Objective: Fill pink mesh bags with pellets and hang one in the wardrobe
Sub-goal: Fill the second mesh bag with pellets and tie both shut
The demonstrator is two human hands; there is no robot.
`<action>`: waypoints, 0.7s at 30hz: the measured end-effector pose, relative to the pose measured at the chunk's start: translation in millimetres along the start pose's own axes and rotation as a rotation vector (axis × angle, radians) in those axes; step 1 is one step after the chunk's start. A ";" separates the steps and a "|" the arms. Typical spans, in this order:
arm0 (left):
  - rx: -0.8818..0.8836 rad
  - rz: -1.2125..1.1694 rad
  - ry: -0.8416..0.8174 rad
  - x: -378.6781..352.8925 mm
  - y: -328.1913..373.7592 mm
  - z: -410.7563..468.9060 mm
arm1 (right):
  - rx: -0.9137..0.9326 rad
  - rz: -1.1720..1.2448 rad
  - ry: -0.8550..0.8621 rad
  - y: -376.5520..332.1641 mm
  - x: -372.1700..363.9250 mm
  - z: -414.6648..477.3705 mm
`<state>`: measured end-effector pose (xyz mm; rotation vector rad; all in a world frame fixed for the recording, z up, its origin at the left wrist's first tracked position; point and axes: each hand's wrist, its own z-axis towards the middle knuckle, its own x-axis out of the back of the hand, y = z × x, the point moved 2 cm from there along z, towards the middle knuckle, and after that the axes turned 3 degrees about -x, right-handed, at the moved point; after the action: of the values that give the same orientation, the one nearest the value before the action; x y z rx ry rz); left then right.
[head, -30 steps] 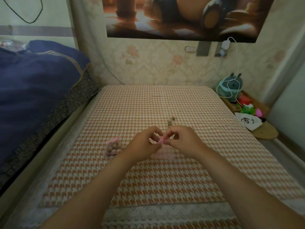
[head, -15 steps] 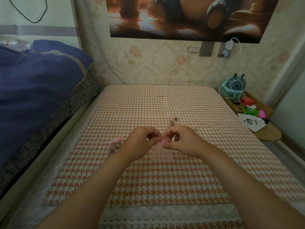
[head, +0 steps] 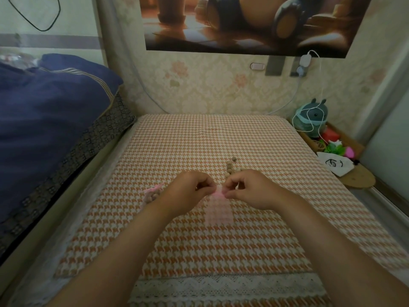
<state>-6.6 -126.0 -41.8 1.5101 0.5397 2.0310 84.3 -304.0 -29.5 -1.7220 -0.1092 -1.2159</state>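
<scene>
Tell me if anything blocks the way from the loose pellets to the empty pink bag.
Nothing visible does. The left hand and right hand pinch the top of the empty pink bag; the loose pellets lie on the checked cloth just beyond the right hand.

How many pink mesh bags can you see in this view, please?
2. The empty bag is pinched between the left hand and right hand; the filled bag lies beside the left hand, partly hidden by it.
</scene>
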 end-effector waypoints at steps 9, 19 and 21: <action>-0.061 0.050 -0.003 0.7 1.0 0.3 | 0.021 0.059 -0.086 -8.7 -8.8 -3.2; 0.016 -0.084 -0.188 -0.9 2.9 -1.4 | -0.010 -0.009 -0.138 -2.5 -15.1 -1.7; 0.075 -0.138 -0.260 -0.9 2.2 -3.2 | -0.009 0.017 -0.126 -2.5 -15.1 -1.9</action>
<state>-9.9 -128.3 -42.1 1.6999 0.6011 1.6954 74.2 -297.7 -39.3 -1.8034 -0.1644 -1.0963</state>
